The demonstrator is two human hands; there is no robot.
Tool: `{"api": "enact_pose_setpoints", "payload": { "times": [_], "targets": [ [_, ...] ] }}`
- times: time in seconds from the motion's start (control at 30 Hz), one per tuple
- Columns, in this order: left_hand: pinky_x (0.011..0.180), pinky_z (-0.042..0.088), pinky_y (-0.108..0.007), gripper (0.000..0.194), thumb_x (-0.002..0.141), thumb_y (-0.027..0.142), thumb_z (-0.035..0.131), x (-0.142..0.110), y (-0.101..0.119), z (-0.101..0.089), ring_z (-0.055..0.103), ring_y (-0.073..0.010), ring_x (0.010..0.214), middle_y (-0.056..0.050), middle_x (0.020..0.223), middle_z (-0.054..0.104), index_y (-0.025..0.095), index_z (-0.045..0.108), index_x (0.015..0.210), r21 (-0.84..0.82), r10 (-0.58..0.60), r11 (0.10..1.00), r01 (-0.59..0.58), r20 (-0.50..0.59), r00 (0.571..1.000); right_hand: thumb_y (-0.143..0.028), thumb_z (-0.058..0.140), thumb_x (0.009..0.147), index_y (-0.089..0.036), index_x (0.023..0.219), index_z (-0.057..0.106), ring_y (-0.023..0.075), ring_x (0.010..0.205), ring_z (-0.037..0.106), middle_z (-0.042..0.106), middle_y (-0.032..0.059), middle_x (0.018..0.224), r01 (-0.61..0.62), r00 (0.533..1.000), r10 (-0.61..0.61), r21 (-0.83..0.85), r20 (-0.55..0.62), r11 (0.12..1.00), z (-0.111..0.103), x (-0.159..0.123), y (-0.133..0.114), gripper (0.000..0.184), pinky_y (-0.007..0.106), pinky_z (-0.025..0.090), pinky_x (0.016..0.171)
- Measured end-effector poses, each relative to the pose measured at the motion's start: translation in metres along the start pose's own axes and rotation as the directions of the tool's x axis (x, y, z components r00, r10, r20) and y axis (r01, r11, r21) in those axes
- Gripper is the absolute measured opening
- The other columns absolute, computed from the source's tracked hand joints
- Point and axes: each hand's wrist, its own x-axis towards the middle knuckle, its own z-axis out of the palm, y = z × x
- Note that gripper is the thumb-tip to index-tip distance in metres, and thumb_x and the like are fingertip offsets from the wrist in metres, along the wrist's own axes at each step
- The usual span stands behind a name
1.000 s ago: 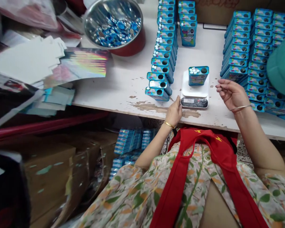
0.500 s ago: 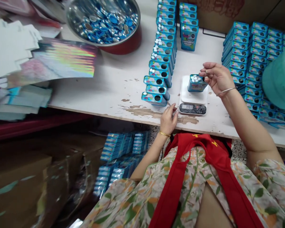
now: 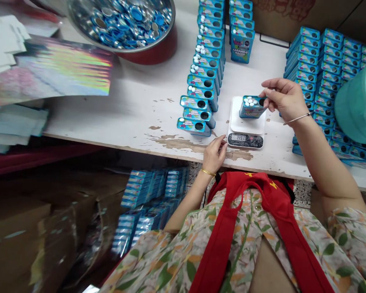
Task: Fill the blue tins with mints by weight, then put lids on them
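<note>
A small white scale sits near the table's front edge, its display lit. On its platform stands a blue tin with white candies lying on its top. My right hand is at the tin's right top corner, fingers pinched against it. My left hand rests on the table edge just left of the scale's display, fingers curled, holding nothing I can see.
A row of blue tins runs back from the scale's left. Stacks of more blue tins fill the right side. A metal bowl of blue lids stands at the back left. A teal tub is at far right. Card sheets lie left.
My right hand rose from the table right of the scale and came to the tin's top right corner. My left hand slipped slightly back from the scale's display.
</note>
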Motion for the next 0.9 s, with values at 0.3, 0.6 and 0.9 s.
{"api": "enact_pose_setpoints", "payload": {
  "times": [0.3, 0.6, 0.9],
  "targets": [
    [0.083, 0.058, -0.032, 0.034, 0.103, 0.036, 0.048, 0.002, 0.003, -0.006, 0.070, -0.0191, 0.090, -0.011, 0.100, 0.073, 0.013, 0.062, 0.125, 0.003, 0.051, 0.999, -0.051, -0.020, 0.999, -0.010, 0.075, 0.080, -0.018, 0.079, 0.071, 0.0231, 0.092, 0.069, 0.066, 0.0032, 0.074, 0.262, 0.962, -0.253, -0.578, 0.097, 0.773, -0.006, 0.000, 0.005, 0.009, 0.038, 0.057, 0.093],
    [0.108, 0.049, -0.043, 0.046, 0.105, 0.046, 0.040, 0.038, 0.047, -0.016, 0.063, -0.0249, 0.120, -0.015, 0.124, 0.069, 0.018, 0.060, 0.135, 0.205, 0.205, 0.961, -0.184, -0.089, 0.975, -0.021, 0.074, 0.086, -0.021, 0.087, 0.070, 0.0256, 0.107, 0.066, 0.067, 0.0062, 0.090, 0.331, 0.942, -0.304, -0.553, 0.143, 0.765, -0.010, -0.002, 0.011, 0.005, 0.041, 0.054, 0.102],
    [0.129, 0.012, -0.063, 0.065, 0.097, 0.059, 0.053, 0.108, 0.088, -0.017, 0.018, -0.0345, 0.160, -0.015, 0.165, 0.036, 0.024, 0.046, 0.152, 0.375, 0.207, 0.898, -0.231, 0.104, 0.973, -0.031, 0.065, 0.093, -0.018, 0.105, 0.072, 0.0278, 0.116, 0.067, 0.071, 0.0126, 0.112, 0.309, 0.929, -0.369, -0.498, -0.024, 0.811, -0.020, -0.020, 0.038, 0.019, 0.042, 0.052, 0.107]
  ]
}}
